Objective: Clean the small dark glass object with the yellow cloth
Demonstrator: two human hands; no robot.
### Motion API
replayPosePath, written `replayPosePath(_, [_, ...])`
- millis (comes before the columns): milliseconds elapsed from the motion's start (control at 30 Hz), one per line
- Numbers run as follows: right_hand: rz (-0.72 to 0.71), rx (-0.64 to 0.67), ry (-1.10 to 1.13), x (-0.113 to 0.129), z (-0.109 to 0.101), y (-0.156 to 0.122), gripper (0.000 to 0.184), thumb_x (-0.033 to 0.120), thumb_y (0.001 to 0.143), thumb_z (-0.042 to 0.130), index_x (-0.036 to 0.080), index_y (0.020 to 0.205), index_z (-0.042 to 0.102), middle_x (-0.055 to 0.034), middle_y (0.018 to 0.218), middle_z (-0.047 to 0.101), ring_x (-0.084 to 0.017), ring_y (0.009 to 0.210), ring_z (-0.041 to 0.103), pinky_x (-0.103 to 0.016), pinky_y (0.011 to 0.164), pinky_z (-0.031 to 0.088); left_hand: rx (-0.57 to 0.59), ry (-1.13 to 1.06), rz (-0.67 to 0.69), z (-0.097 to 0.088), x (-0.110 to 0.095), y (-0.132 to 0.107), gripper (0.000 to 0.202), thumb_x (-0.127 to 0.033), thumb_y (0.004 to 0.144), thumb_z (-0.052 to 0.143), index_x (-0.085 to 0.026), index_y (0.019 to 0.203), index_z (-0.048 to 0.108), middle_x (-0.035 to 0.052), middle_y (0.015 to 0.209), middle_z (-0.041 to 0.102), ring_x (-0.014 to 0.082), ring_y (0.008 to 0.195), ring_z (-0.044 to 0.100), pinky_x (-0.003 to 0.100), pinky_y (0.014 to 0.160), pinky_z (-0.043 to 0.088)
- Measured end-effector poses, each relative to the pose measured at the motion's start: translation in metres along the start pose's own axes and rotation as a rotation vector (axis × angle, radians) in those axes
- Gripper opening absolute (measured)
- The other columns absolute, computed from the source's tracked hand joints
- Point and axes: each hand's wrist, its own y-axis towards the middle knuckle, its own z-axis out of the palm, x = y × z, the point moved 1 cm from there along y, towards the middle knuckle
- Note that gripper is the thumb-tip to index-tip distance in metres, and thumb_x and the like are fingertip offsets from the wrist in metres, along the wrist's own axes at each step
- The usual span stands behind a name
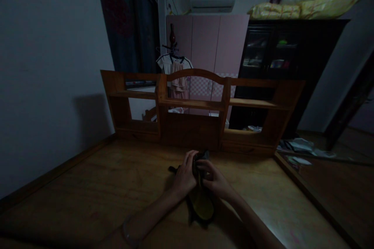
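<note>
My left hand (pixel 183 177) and my right hand (pixel 215 180) meet over the middle of a wooden board (pixel 87 186). Both are closed round the upper end of a dark cloth item with a yellow inner side (pixel 201 204). The cloth hangs down between my wrists and lies on the wood. Its top edge (pixel 201 155) pokes up above my fingers. The dim light hides what kind of garment it is.
A wooden headboard with shelves (pixel 198 105) stands at the far edge of the board. A grey wall lies to the left. Behind are a pink wardrobe (pixel 210 46), a dark cabinet (pixel 286 58) with bedding on top, hanging clothes (pixel 175 74), and clutter on the floor (pixel 300 148) at right.
</note>
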Motion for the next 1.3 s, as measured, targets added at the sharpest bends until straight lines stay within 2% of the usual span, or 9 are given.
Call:
replayPosePath(100, [0.022,0.017,0.054,-0.002,0.0014,-0.0004,0.056,0.005,0.066,0.052,0.025,0.118,0.044,-0.0048,0.113,0.058,-0.016,0.091,0.061,-0.023,0.068,0.049,0.008,-0.003,0.012,-0.0011,-0.0015,0.0002,0.065,0.001,0.069,0.05,-0.025,0.128,0.04,0.0054,0.131,0.044,0.0192,0.113,0.05,0.035,0.098,0.042])
replayPosePath(300, [-0.008,-0.051,0.018,-0.0053,0.0026,0.0,0.04,0.007,0.067,0.055,0.023,0.102,0.047,-0.0017,0.101,0.06,-0.015,0.088,0.061,-0.02,0.065,0.047,0.009,-0.013,-0.019,-0.0015,-0.0035,0.0004,0.061,-0.001,0.071,0.051,-0.025,0.127,0.042,0.0052,0.131,0.044,0.0192,0.114,0.051,0.035,0.099,0.042])
replayPosePath(400, [-0.012,-0.061,0.018,-0.0065,0.0027,0.0013,0.036,0.009,0.068,0.057,0.022,0.1,0.048,-0.0016,0.097,0.061,-0.016,0.089,0.062,-0.023,0.069,0.049,0.016,-0.017,-0.015,-0.0015,-0.0033,0.0006,0.06,-0.002,0.073,0.05,-0.025,0.127,0.042,0.0048,0.132,0.045,0.0191,0.115,0.05,0.035,0.099,0.042])
replayPosePath(467, [-0.018,-0.062,-0.002,-0.007,0.0024,0.0021,0.034,0.01,0.07,0.058,0.022,0.101,0.051,-0.0033,0.101,0.062,-0.018,0.095,0.062,-0.028,0.078,0.05,0.018,-0.016,0.001,-0.0012,-0.002,0.0007,0.061,0.0,0.072,0.049,-0.025,0.127,0.042,0.0049,0.132,0.045,0.0192,0.117,0.049,0.036,0.1,0.041])
replayPosePath(600, [-0.036,-0.043,-0.106,-0.0054,0.0017,0.0024,0.039,0.011,0.074,0.057,0.021,0.111,0.055,-0.0074,0.112,0.062,-0.021,0.106,0.06,-0.038,0.093,0.046,0.013,-0.019,0.029,-0.0003,0.0017,0.0005,0.064,0.003,0.07,0.047,-0.024,0.128,0.042,0.0056,0.133,0.045,0.0193,0.12,0.048,0.037,0.102,0.041])
replayPosePath(700, [-0.056,-0.035,-0.131,-0.0009,0.0013,0.001,0.042,0.008,0.073,0.055,0.022,0.112,0.055,-0.0066,0.114,0.061,-0.02,0.109,0.057,-0.038,0.096,0.043,0.018,-0.023,0.029,0.0,0.003,0.0005,0.066,0.003,0.069,0.048,-0.024,0.129,0.041,0.0052,0.134,0.044,0.0191,0.119,0.048,0.037,0.103,0.04])
replayPosePath(967, [0.002,0.002,0.076,-0.003,0.0007,-0.001,0.042,0.009,0.068,0.054,0.026,0.105,0.047,-0.0015,0.105,0.059,-0.017,0.096,0.059,-0.023,0.07,0.049,0.036,-0.027,0.049,-0.0034,-0.0016,0.0014,0.062,0.001,0.072,0.049,-0.024,0.129,0.042,0.0046,0.134,0.044,0.019,0.122,0.046,0.037,0.105,0.038])
replayPosePath(1133, [-0.007,0.052,0.024,-0.0038,0.0007,-0.002,0.055,0.004,0.062,0.049,0.025,0.113,0.047,-0.0034,0.116,0.055,-0.02,0.109,0.052,-0.025,0.077,0.048,0.011,-0.008,0.043,-0.0028,0.002,0.0016,0.062,0.003,0.072,0.045,-0.025,0.127,0.043,0.004,0.134,0.045,0.0182,0.122,0.046,0.037,0.105,0.038])
replayPosePath(1300, [0.015,0.078,-0.068,0.0029,0.0015,-0.005,0.06,0.002,0.064,0.046,0.024,0.12,0.046,-0.0036,0.115,0.055,-0.019,0.106,0.053,-0.029,0.083,0.047,0.04,-0.009,0.042,-0.0014,0.0028,0.0003,0.064,0.005,0.071,0.045,-0.026,0.127,0.042,0.0025,0.135,0.044,0.0172,0.123,0.045,0.035,0.105,0.038])
